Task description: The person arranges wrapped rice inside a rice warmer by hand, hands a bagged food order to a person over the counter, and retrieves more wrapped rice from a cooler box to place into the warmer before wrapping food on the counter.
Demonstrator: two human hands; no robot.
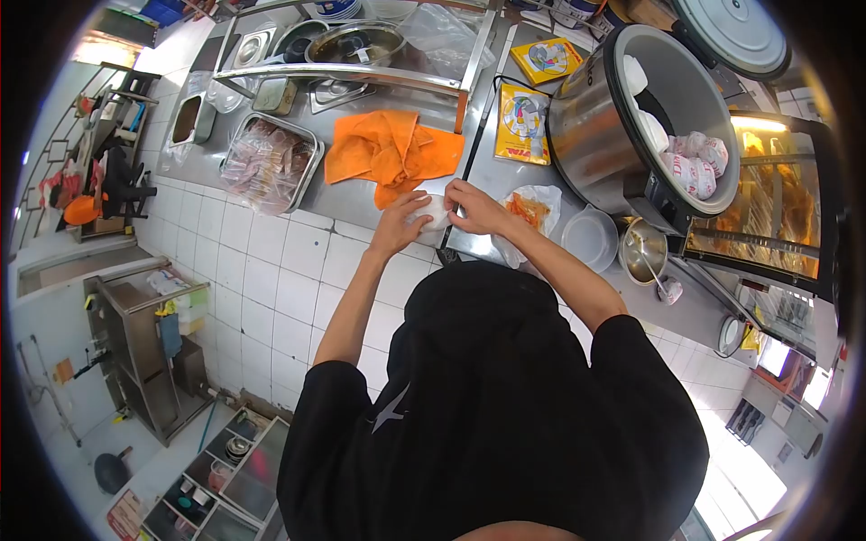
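A small white bundle [435, 215], which looks like a paper-wrapped item, is between my hands at the counter's front edge. My left hand [400, 224] curls around its left side. With bent fingers, my right hand [473, 207] pinches at its right side; the fingertips are partly hidden. Just right of my right hand lies a sheet of white paper [547, 197] with orange shredded food [528, 211] on it. An orange cloth [392, 149] lies crumpled right behind my left hand.
A large round cooker [586, 113] holding white-and-red wrapped bundles [696, 169] stands right, behind a plastic bowl [590, 236] and metal pot [642, 248] with a spoon. Yellow boxes [523, 124] stand behind. A tray of bagged meat [271, 162] sits left, below a metal shelf [397, 74].
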